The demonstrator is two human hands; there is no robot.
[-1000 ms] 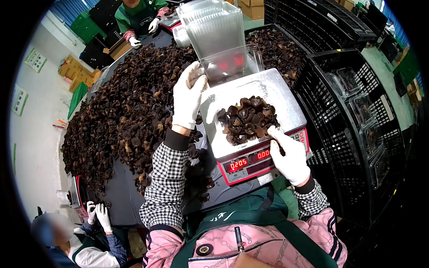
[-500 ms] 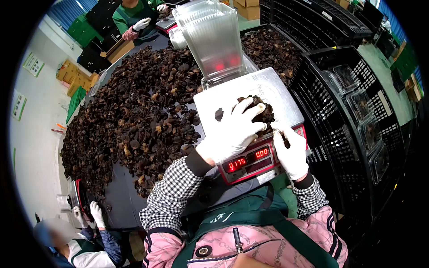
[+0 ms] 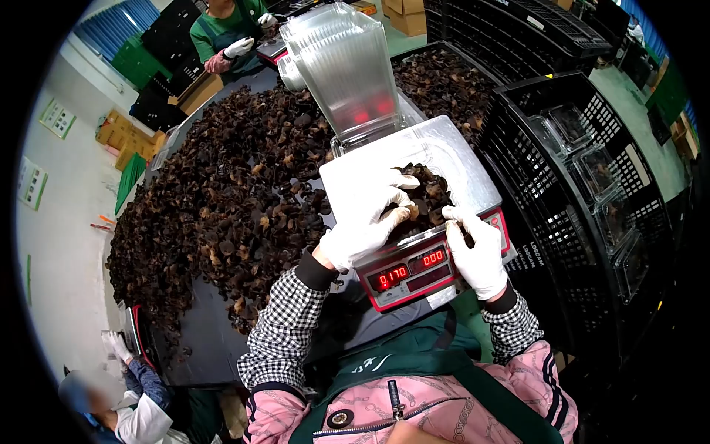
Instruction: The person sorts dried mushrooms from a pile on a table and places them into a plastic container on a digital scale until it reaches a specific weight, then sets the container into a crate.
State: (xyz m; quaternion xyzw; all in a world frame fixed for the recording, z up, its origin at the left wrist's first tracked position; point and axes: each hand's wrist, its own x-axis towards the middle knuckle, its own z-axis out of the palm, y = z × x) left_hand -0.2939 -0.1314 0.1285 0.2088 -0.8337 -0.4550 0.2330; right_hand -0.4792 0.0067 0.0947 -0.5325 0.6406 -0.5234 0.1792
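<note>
A pile of dark wood ear mushrooms (image 3: 430,194) sits on the metal pan (image 3: 451,152) of a red-framed scale (image 3: 388,296), whose lit display reads 0.170 and 0.00. Whether a clear box holds the pile is hard to make out. My left hand (image 3: 367,222), in a white glove, is at the pile's left side, thumb and fingers bent in around some mushrooms. At the pile's front right, my right hand (image 3: 477,253), also gloved, pinches a small dark mushroom piece (image 3: 467,235). Behind the pan stands a tall stack of clear plastic boxes (image 3: 344,81).
Loose wood ear mushrooms (image 3: 237,192) cover much of the dark table (image 3: 211,303). On the right, a black crate (image 3: 584,200) holds several clear boxes. A co-worker in green (image 3: 222,37) stands across the table, and another person (image 3: 140,414) is at lower left.
My left hand has drawn back left, its fingers now more bent, exposing more of the pile. My right hand stays close by. The display went from 0.175 to 0.170.
</note>
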